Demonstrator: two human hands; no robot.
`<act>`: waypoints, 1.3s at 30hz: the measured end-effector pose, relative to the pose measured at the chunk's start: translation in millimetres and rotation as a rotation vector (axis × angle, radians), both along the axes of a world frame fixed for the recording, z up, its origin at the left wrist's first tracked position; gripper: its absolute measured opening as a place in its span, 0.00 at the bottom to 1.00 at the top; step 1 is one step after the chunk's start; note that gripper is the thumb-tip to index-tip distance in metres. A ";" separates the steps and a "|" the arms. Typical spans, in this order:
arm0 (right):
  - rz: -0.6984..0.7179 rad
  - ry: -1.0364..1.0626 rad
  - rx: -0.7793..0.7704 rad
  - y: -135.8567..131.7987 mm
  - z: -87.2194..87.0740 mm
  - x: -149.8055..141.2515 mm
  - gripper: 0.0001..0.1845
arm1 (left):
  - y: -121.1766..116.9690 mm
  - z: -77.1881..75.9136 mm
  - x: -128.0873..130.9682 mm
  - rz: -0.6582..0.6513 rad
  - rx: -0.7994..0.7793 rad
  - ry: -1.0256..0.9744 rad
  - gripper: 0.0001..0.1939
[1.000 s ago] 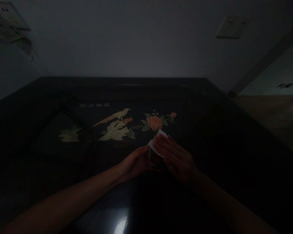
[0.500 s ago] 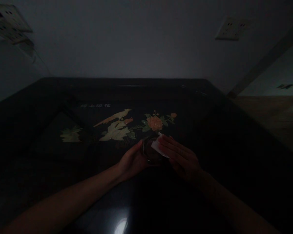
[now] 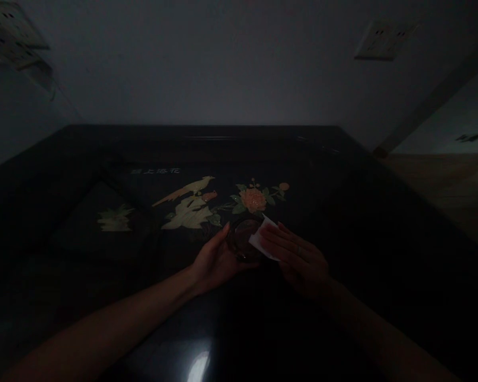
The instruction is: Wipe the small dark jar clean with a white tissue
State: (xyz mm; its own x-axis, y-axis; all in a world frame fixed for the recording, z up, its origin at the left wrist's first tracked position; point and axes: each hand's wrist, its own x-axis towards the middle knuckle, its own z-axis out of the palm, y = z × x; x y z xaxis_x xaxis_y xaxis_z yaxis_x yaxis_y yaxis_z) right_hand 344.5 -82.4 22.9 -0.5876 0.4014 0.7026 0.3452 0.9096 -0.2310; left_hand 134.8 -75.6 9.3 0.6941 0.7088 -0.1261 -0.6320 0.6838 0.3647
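Observation:
In the dim head view, my left hand point(image 3: 217, 260) curls around the left and lower side of a round, dark, see-through glass dish point(image 3: 241, 239). Its exact kind is hard to make out in this light. My right hand point(image 3: 297, 260) presses a folded white tissue point(image 3: 262, 240) against the dish's right side, fingers together and pointing left. A ring shows on one of its fingers. The tissue and right fingers hide that part of the rim. Both hands are above the black glossy tabletop point(image 3: 175, 318), just below the inlaid flower.
The tabletop carries an inlaid bird and rock point(image 3: 189, 209), a pink flower point(image 3: 254, 200) and some characters. Its far edge meets a pale wall. Wall sockets point(image 3: 378, 41) are at the upper right, with more sockets point(image 3: 14, 34) at the upper left. Light reflects near the front.
The glass dish has turned so more of its round face shows, and it sits slightly further left. My right hand and the tissue have shifted slightly right. The view has moved a little.

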 end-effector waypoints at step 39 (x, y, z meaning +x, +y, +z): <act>-0.081 0.054 -0.002 -5.0 -1.9 -5.9 0.26 | -2.2 3.1 4.9 0.088 -0.033 -0.015 0.18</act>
